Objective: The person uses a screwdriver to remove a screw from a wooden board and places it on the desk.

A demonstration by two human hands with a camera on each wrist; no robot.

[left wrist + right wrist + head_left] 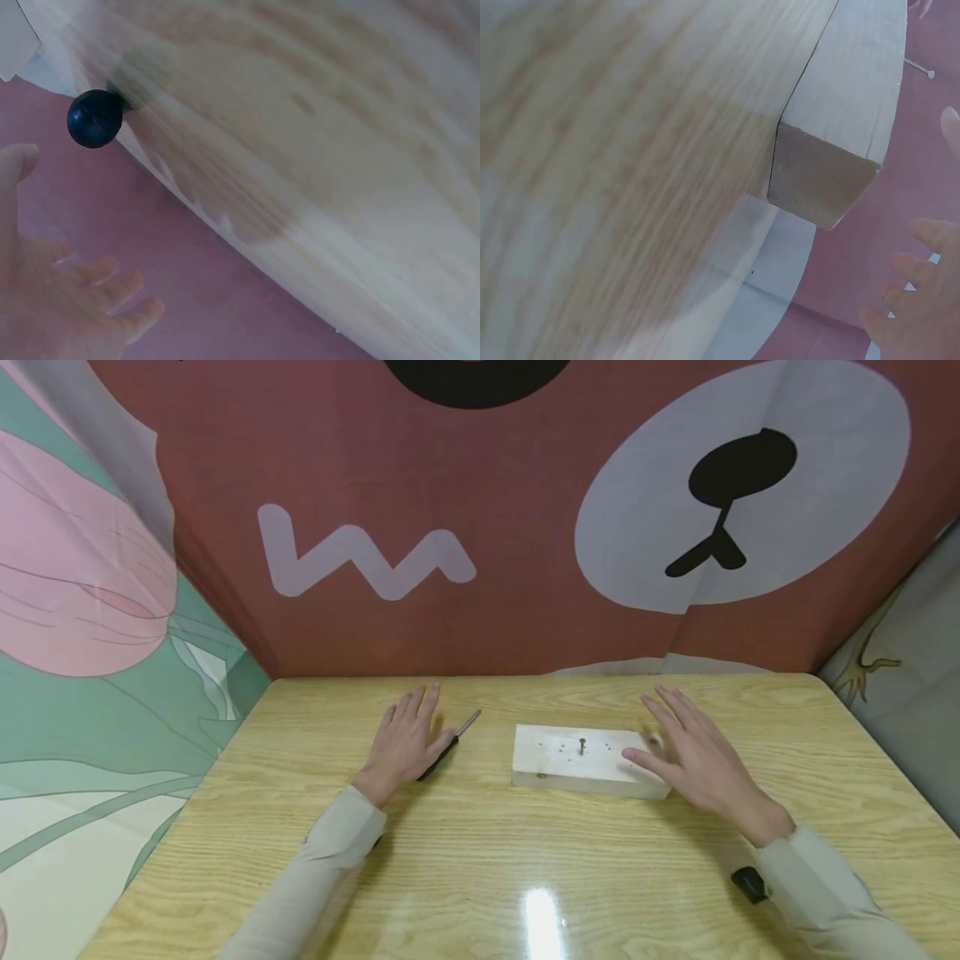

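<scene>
The right hand (697,768) hides some of the block's (547,764) right end. The screw's (582,746) tip is hidden, nearby specks (561,751) too small to identify. The left wrist view crops the left hand (60,300).

Pale wooden block (562,768): lies flat, long axis running roughly nine to three o'clock; small dark marks dot its upper face, and a knot shows on its near side. One metal screw (582,747) stands upright near mid-face, head raised, threaded shank exposed. Right hand (705,764), fingers extended, is apart from the block at its three o'clock end. Screwdriver (438,758): black handle, bare metal shaft, at the block's nine o'clock, tip toward half past one, beside left hand (401,745).
</scene>
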